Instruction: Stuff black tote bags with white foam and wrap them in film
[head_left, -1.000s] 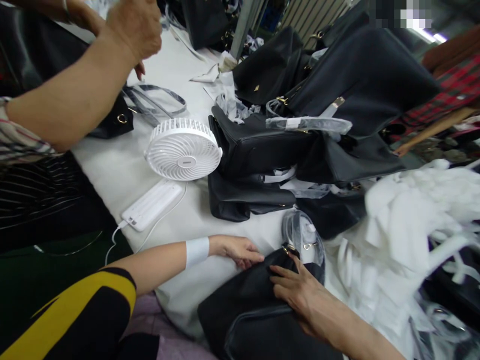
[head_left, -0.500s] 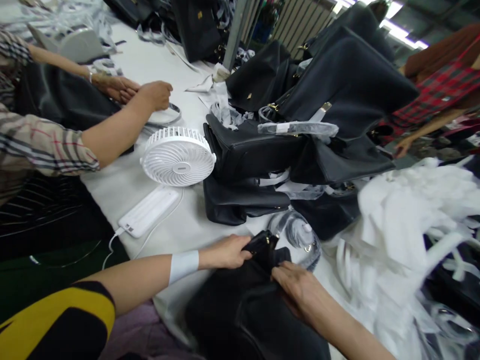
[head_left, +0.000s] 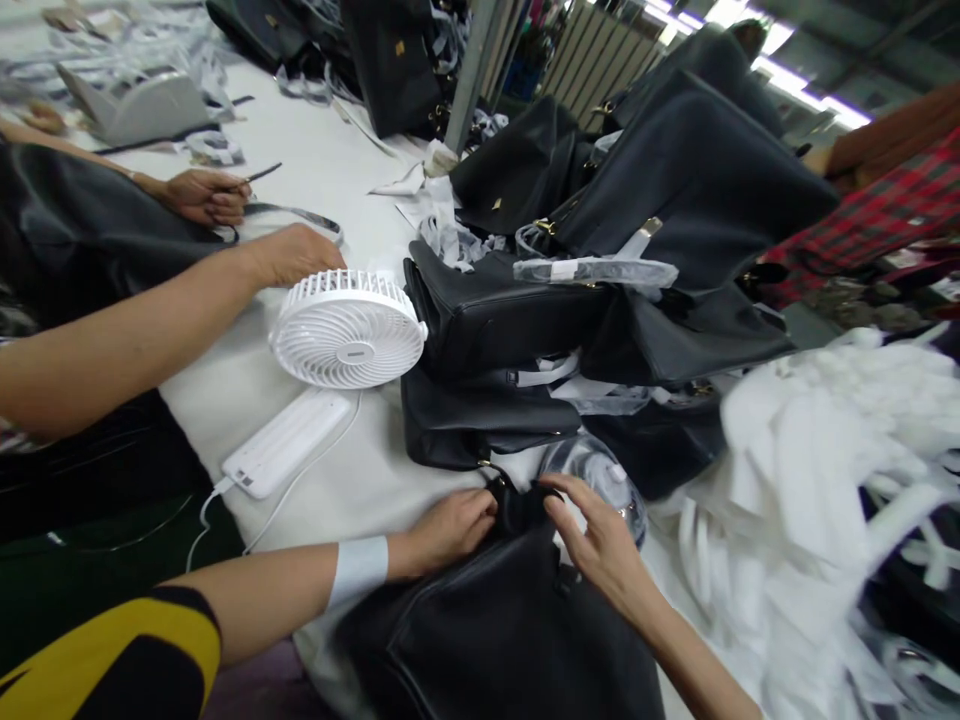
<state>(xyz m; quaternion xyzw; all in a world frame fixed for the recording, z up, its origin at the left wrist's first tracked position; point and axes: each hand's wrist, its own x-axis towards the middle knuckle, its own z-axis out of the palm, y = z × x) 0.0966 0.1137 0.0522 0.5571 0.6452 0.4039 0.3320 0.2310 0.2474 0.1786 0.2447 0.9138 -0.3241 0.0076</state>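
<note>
Left hand (head_left: pixel 450 528) curled on the top edge of the black bag (head_left: pixel 495 640), grip narrow, fingers pinching the bag's dark top flap (head_left: pixel 517 505); white wristband on that forearm. Right hand (head_left: pixel 600 545) just right of the flap, grip loose and half-wide, fingertips (head_left: pixel 555 495) touching the flap edge, not closed on anything. Bag lies flat on the counter (head_left: pixel 247 370) directly under and below both hands. Clear plastic wrap (head_left: pixel 600 475) with a strap inside sits just above the right hand. Stack of black bags (head_left: pixel 495 360) beyond both hands. White fan (head_left: pixel 349 330) and white power bank (head_left: pixel 285 443) up-left of the left hand, well apart. White paper heap (head_left: pixel 825 470) far right of the right hand. Another person's hand (head_left: pixel 292 255) touches the fan's top rim.
</note>
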